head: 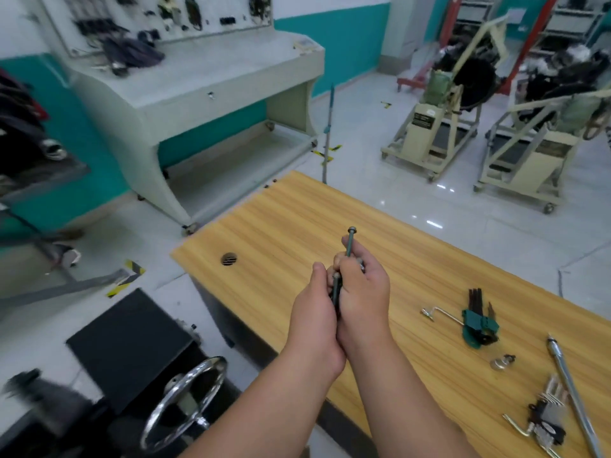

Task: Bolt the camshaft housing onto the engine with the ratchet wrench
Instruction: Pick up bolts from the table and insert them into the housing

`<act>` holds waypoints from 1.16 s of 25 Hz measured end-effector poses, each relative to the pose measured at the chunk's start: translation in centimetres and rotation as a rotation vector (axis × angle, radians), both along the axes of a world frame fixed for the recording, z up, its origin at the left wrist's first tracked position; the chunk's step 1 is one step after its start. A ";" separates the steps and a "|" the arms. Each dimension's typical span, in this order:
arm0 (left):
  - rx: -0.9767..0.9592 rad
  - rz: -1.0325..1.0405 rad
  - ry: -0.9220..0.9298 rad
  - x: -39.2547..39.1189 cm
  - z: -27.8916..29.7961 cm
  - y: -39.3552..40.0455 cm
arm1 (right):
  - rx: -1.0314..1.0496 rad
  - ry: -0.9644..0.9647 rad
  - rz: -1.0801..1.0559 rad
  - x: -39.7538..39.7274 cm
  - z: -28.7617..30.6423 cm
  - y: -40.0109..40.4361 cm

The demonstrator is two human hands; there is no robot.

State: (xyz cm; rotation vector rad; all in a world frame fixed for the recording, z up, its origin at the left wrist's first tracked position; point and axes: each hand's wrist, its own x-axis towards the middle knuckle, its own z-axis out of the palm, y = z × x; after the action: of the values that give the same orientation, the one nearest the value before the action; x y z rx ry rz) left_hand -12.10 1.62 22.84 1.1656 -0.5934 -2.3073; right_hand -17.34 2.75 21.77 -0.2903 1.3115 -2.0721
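Both hands meet above the worktop (pixel 429 259): right hand (pixel 360 292) fingers clenched round a long bolt (pixel 349 241), head upward, away from the person; left hand (pixel 314 309) grips a dark tool, identity unclear. Engine, housing: not identifiable.

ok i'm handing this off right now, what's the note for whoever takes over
Left hand: gripping a dark tool or bolt shaft, hard to tell which.
Right hand: gripping long bolts, one sticking up head-first.
Both hands are held together over the wooden table.
Green hex key set and long silver bar lie on the table to the right.
Engine and housing are not in view; no bolting visible. Left: fit the bolts and tighten them.
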 end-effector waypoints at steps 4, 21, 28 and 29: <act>-0.028 0.215 0.098 7.5 3.8 -2.4 | -0.191 -0.168 0.216 7.4 4.3 -3.0; 0.017 0.760 0.468 37.3 8.2 -1.9 | -0.247 0.018 0.712 38.0 9.0 -5.2; 0.019 0.901 0.554 45.8 7.4 0.7 | -0.208 0.102 0.917 45.5 8.1 -3.2; 0.026 0.932 0.553 46.8 7.3 1.1 | -0.183 0.140 0.930 46.5 7.9 -2.9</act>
State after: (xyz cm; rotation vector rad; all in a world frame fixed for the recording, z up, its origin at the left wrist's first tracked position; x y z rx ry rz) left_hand 34.74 2.70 30.14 0.5548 0.1764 -1.6704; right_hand 29.14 -0.11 29.67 -0.9375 0.8051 -1.3703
